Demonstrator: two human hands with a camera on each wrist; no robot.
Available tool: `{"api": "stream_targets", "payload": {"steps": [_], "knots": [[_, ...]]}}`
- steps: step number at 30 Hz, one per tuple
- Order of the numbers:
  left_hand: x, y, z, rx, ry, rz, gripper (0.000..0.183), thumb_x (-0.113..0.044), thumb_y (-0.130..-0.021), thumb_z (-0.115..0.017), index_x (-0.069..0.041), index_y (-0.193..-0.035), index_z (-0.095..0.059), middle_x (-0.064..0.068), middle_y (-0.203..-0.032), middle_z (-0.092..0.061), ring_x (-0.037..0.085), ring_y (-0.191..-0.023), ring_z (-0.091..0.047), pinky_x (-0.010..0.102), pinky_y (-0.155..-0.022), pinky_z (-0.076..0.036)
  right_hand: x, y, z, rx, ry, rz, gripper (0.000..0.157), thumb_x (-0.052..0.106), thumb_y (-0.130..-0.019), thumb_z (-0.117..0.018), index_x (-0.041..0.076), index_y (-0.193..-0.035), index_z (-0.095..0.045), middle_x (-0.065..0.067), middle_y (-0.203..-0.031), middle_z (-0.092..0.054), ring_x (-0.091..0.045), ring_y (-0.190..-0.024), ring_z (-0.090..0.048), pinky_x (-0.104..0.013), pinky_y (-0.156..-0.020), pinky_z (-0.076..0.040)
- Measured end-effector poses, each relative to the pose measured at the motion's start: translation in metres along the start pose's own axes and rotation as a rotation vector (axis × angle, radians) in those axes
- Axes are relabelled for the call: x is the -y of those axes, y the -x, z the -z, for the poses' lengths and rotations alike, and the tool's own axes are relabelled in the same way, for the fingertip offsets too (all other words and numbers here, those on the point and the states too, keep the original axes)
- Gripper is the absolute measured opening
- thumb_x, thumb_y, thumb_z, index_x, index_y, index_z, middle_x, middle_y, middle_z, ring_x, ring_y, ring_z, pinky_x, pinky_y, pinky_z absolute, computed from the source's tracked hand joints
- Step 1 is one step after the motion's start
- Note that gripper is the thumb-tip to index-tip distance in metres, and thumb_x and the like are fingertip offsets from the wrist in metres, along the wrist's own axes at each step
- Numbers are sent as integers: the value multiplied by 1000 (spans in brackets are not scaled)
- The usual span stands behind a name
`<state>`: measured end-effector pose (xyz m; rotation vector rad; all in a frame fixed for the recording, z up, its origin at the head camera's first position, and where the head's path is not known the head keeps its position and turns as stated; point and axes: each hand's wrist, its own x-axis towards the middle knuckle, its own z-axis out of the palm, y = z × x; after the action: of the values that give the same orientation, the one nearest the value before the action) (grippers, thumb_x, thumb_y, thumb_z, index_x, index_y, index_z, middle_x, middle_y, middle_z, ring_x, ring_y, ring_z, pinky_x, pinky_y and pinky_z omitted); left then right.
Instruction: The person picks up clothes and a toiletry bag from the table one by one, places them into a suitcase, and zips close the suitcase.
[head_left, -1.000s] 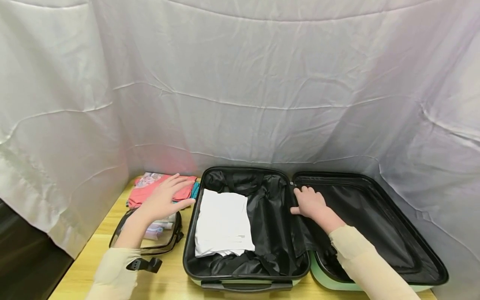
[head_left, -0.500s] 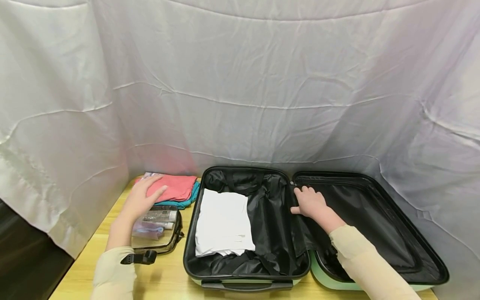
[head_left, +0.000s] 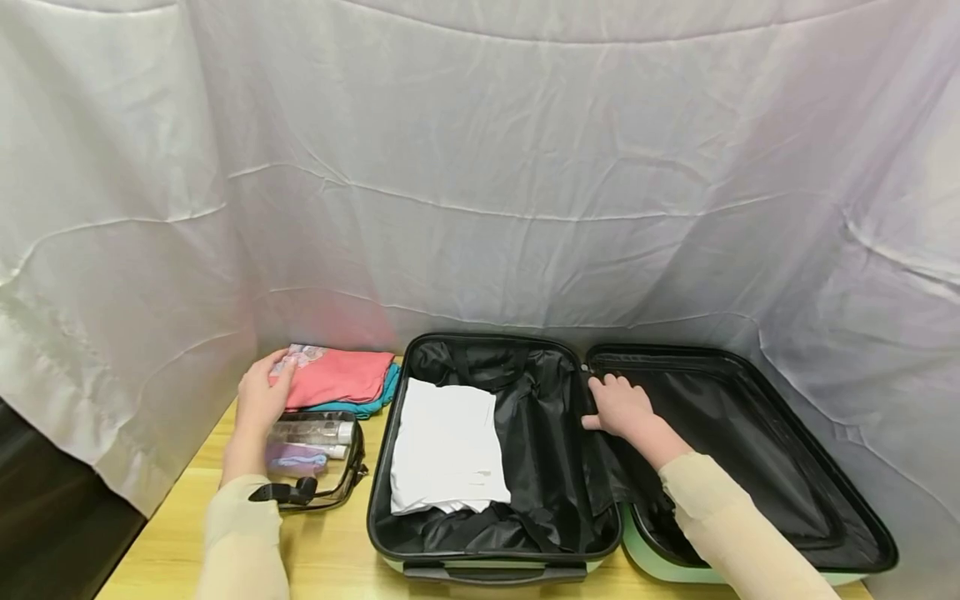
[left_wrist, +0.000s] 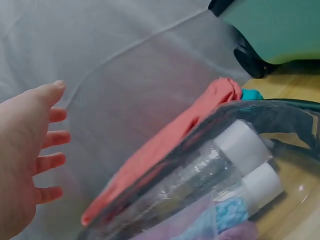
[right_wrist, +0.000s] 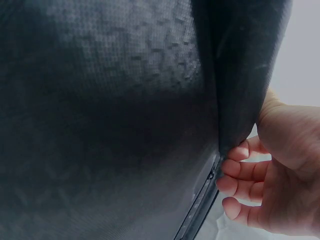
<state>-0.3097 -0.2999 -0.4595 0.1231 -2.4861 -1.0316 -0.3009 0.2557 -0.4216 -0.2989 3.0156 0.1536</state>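
My left hand (head_left: 258,396) is at the left end of the folded coral garment (head_left: 341,377), thumb over its floral-print corner. In the left wrist view, the fingers (left_wrist: 52,162) are spread and hold nothing. A folded teal garment (head_left: 360,408) shows under the coral one. The clear toiletry bag (head_left: 318,502) lies just right of my left wrist, with capped bottles (head_left: 318,432) inside. My right hand (head_left: 624,407) holds the edge of the black divider flap (head_left: 596,467) at the suitcase hinge. In the right wrist view, its fingertips (right_wrist: 230,185) curl at the flap's zippered edge.
The green suitcase lies wide apart. A folded white garment (head_left: 448,446) is in its left half (head_left: 551,437), toward the left. The black-lined right half (head_left: 735,450) sits beside it. Grey curtains (head_left: 480,167) enclose the wooden table (head_left: 330,558) at the back and sides.
My left hand has moved left, from above the toiletry bag and across the coral garment to its left end, uncovering both. My right hand stays in place at the divider flap.
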Motion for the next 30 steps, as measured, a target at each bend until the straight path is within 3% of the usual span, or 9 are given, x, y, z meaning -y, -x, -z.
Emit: {"api": "stream_targets", "payload": {"steps": [5, 10, 15, 20, 30], "knots": [[11, -9, -16, -97, 7, 131, 48, -35, -101, -46, -3, -135, -55, 29, -137, -51, 50, -129, -42, 58, -110, -29, 1, 1, 0, 0, 4, -1, 74, 45, -87, -69, 0, -141, -45, -29, -136, -49, -47, -122, -48, -59, -91, -46], [20, -15, -28, -120, -50, 268, 50, -40, -100, -45, -7, -137, -54, 29, -139, -50, 52, -128, -40, 60, -106, -30, 2, 2, 1, 4, 4, -1, 74, 45, -87, -69, 0, -141, -45, -28, -136, -49, -47, -122, -48, -59, -90, -46], [26, -20, -35, -6, -147, 384, 59, -42, -98, -46, -9, -146, -42, 31, -146, -38, 52, -132, -30, 64, -104, -27, 2, 2, 1, -2, 1, 2, 74, 45, -87, -70, 0, -140, -46, -28, -134, -50, -46, -121, -49, -58, -90, -46], [30, -22, -39, 122, -204, 439, 76, -51, -94, -48, -8, -153, -27, 35, -149, -27, 53, -136, -21, 65, -106, -24, 1, 3, 0, -5, 0, -2, 73, 44, -87, -70, 0, -141, -46, -28, -135, -49, -47, -122, -48, -59, -90, -46], [32, -26, -39, 238, -256, 506, 96, -63, -90, -49, -2, -155, -12, 41, -146, -24, 54, -132, -23, 68, -102, -25, 3, 2, 1, 1, -13, -10, 72, 43, -87, -70, 0, -141, -45, -28, -137, -48, -46, -124, -47, -59, -92, -45]]}}
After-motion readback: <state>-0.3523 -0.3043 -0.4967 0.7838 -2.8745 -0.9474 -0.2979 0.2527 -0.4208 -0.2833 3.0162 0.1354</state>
